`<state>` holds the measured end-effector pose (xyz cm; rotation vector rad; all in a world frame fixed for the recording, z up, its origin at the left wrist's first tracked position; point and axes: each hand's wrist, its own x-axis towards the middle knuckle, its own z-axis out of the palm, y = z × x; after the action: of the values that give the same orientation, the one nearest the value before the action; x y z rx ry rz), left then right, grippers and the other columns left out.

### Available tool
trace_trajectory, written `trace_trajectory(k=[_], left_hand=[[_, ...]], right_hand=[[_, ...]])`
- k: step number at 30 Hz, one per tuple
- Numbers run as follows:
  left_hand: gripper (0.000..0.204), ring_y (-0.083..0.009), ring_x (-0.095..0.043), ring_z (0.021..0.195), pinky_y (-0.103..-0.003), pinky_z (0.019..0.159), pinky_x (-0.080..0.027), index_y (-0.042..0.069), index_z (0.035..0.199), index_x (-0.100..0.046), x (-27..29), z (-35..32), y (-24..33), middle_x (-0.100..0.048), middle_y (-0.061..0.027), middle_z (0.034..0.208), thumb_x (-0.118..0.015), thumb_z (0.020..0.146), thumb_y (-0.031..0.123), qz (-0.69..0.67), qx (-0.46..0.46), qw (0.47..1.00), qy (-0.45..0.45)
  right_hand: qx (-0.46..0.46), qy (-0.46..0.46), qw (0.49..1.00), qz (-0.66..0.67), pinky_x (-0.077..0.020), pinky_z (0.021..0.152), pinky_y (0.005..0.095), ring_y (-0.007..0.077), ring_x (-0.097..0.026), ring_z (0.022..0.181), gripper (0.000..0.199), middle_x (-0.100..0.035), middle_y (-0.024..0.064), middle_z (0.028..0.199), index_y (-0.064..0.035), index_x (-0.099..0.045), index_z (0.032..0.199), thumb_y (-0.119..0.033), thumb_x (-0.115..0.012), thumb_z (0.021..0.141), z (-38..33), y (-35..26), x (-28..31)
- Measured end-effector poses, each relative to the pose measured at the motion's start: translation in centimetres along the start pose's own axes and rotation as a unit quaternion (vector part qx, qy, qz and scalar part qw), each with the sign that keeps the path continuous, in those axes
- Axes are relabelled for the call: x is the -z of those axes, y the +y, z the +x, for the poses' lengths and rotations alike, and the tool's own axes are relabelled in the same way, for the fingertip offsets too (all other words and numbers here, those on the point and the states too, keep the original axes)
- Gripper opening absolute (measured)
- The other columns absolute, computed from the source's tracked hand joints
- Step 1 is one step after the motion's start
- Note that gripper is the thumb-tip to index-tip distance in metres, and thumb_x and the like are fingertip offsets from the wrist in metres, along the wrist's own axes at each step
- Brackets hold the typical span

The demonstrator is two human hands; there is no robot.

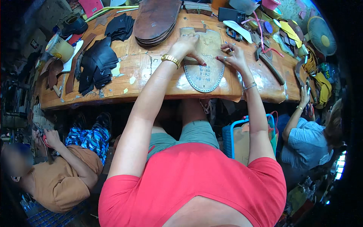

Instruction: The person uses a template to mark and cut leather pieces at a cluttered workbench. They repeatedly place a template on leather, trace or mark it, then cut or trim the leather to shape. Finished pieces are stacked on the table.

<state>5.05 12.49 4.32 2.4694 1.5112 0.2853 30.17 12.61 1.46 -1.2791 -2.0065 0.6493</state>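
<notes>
A tan sole-shaped pattern piece (206,73) with a stitched edge lies flat on the wooden workbench (143,81). My left hand (187,47), with a gold watch on the wrist, presses its fingertips on the pattern's left side. My right hand (234,56), wearing rings and a thin bracelet, rests its fingertips on the pattern's right edge. Both hands lie spread on the piece and grip nothing.
A stack of brown leather soles (155,20) sits behind the pattern. Black leather pieces (96,64) lie at the left. Tools (270,62) and scraps crowd the right side. A person in brown (60,178) sits at my left, another in blue (306,147) at my right. A blue basket (234,140) stands below.
</notes>
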Motion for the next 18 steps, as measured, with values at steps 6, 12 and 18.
trace_trajectory(k=[6, 12, 18], left_hand=[[0.112, -0.0383, -0.048, 0.121, -0.039, 0.103, -0.038, -0.002, 0.126, -0.048, -0.8, 0.0, -0.6, -0.050, -0.0235, 0.128, -0.084, 0.042, 0.063, -0.009, -0.015, 1.000, 0.010], [0.115, -0.0374, -0.043, 0.127, -0.037, 0.107, -0.035, -0.003, 0.132, -0.045, -0.2, -0.7, 0.0, -0.045, -0.0247, 0.135, -0.083, 0.045, 0.062, -0.018, 0.003, 1.000, -0.009], [0.115, -0.0368, -0.041, 0.129, -0.037, 0.108, -0.034, -0.005, 0.133, -0.044, -0.4, -0.8, -0.3, -0.043, -0.0252, 0.136, -0.082, 0.048, 0.062, -0.028, -0.010, 0.999, -0.011]], right_hand=[[0.041, 0.059, 0.997, 0.026, -0.0469, 0.091, 0.0349, 0.0235, -0.062, 0.102, 0.044, -0.066, 0.0166, 0.113, -0.0026, -0.067, 0.093, -0.026, -0.086, 0.062, -0.9, 1.5, -0.9], [0.032, 0.065, 0.997, 0.038, -0.0471, 0.091, 0.0340, 0.0232, -0.062, 0.102, 0.044, -0.066, 0.0170, 0.113, -0.0027, -0.066, 0.094, -0.025, -0.087, 0.062, -1.2, 0.8, -0.9], [0.022, 0.067, 0.997, 0.012, -0.0478, 0.090, 0.0336, 0.0220, -0.062, 0.100, 0.044, -0.066, 0.0161, 0.112, -0.0032, -0.066, 0.094, -0.025, -0.087, 0.062, -1.4, -0.2, -0.7]])
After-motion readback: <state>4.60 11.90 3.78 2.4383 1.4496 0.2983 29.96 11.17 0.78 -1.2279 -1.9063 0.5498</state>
